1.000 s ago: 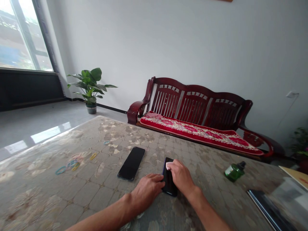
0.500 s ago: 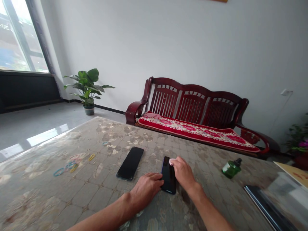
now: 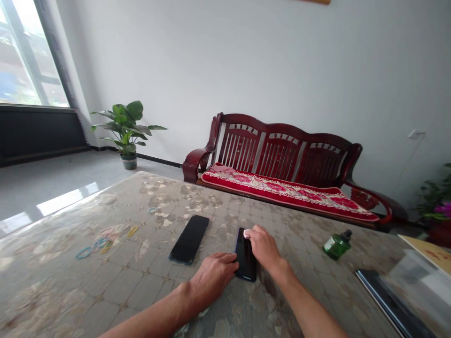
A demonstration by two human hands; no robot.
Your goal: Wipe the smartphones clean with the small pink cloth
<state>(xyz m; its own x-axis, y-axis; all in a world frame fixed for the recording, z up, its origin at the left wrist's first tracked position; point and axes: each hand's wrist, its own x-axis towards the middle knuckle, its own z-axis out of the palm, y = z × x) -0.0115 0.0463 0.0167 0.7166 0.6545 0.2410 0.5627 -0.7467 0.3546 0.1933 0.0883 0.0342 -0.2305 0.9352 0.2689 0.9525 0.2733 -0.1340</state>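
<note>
1. The surface is a table (image 3: 141, 291) covered in grey-beige cloth with a floral and grid pattern; its far-left corner, left edge and far edge show.
2. A black, rectangular, glossy-screened phone (image 3: 245, 265) lies flat on the surface, well in from the far edge, between the 2 hands.
3. The left hand (image 3: 217, 271) rests at this phone's left long edge, palm down, fingers stretched out and touching its side rather than curled around it.
4. The right hand (image 3: 263, 246) pinches a small, pinkish-white, soft-looking wad (image 3: 247, 233) between its fingertips, over the phone's far end; whether the wad touches the glass I cannot tell.
5. Another black, rectangular phone (image 3: 189, 239) lies flat beside them, on the side towards the surface's left edge.
6. Towards that left edge lies a loose cluster of thin blue, pink and yellow bands (image 3: 83, 253); 1 pale-blue ring (image 3: 151, 210) lies nearer the far-left corner.
7. A green, see-through bottle with a black top (image 3: 336, 246) sits to the right, near the far edge.
8. Beyond the far edge is a dark-red wooden bench (image 3: 243, 145) with a red floral cover (image 3: 282, 188).
</note>
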